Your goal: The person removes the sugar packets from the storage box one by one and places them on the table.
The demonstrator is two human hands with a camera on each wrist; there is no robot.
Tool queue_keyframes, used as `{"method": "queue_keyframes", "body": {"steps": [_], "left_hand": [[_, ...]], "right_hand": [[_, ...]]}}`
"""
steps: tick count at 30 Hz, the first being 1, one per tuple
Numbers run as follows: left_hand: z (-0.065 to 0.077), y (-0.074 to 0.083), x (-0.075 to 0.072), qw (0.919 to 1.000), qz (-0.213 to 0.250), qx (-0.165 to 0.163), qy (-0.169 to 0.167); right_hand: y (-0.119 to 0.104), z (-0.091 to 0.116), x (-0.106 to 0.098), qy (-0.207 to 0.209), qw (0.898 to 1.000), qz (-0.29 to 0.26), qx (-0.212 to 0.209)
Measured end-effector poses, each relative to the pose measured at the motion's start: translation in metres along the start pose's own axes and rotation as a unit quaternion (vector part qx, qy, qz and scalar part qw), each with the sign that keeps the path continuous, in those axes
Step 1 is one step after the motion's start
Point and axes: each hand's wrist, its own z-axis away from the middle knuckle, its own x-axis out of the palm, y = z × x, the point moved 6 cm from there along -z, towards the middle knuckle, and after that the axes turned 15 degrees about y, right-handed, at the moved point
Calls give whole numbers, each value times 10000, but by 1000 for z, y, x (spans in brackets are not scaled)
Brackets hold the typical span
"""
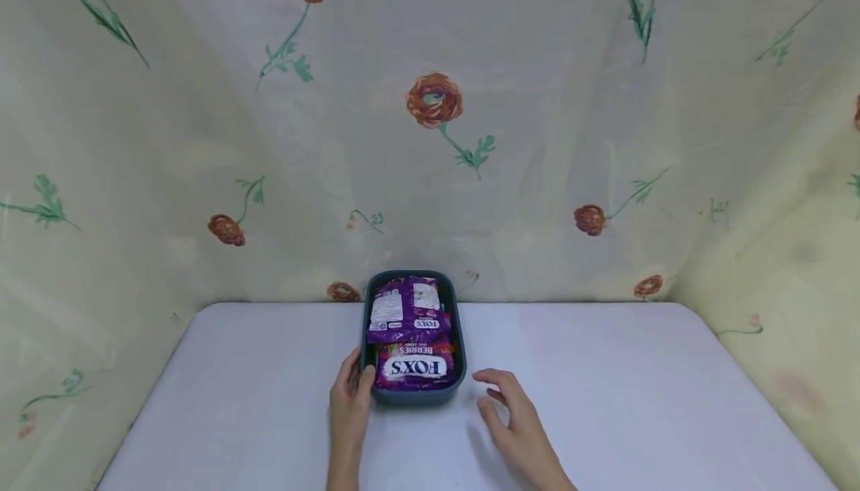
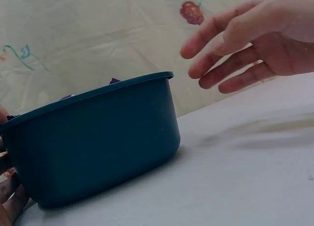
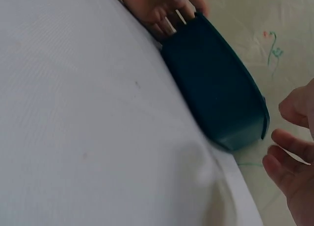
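Observation:
A dark teal plastic container [image 1: 415, 398] stands on the white table, full of purple candy bags. The front bag [image 1: 415, 368] reads "FOX'S" and "BERRIES"; another purple bag [image 1: 396, 308] lies behind it, back label up. My left hand [image 1: 351, 395] holds the container's left side, thumb at the rim and fingers along the outer wall [image 3: 216, 84]. To the right of the container, my right hand [image 1: 516, 424] hovers over the table with loosely bent fingers, holding nothing. In the left wrist view that right hand [image 2: 270, 37] is apart from the container's rim [image 2: 167, 75].
The white tabletop [image 1: 605, 371] stretches to both sides. A pale curtain [image 1: 524, 140] with printed flowers hangs behind the table's back edge and along the sides. The container stands close to this back edge.

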Motion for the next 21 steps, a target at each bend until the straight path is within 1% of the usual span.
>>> {"method": "queue_keyframes", "body": {"steps": [2, 4, 6, 9, 13, 16, 21], "left_hand": [[0, 1, 0, 10000, -34, 0, 13], [1, 3, -1, 10000, -1, 2, 27], [1, 5, -1, 10000, 18, 11, 42], [0, 7, -2, 9999, 87, 38, 68], [-1, 6, -3, 9999, 76, 28, 115], [-1, 4, -4, 9999, 8, 2, 134], [-1, 0, -1, 10000, -62, -8, 53]], "right_hand": [[-8, -3, 3, -38, 9999, 27, -124], [-14, -6, 7, -136, 9998, 39, -120], [-19, -9, 12, -253, 9996, -96, 20], [-25, -14, 16, -299, 9992, -212, 166], [-32, -18, 20, -361, 9982, -463, 94], [-35, -21, 26, -589, 9966, -555, 139], [-37, -32, 36, -737, 9970, -234, 81]]}}
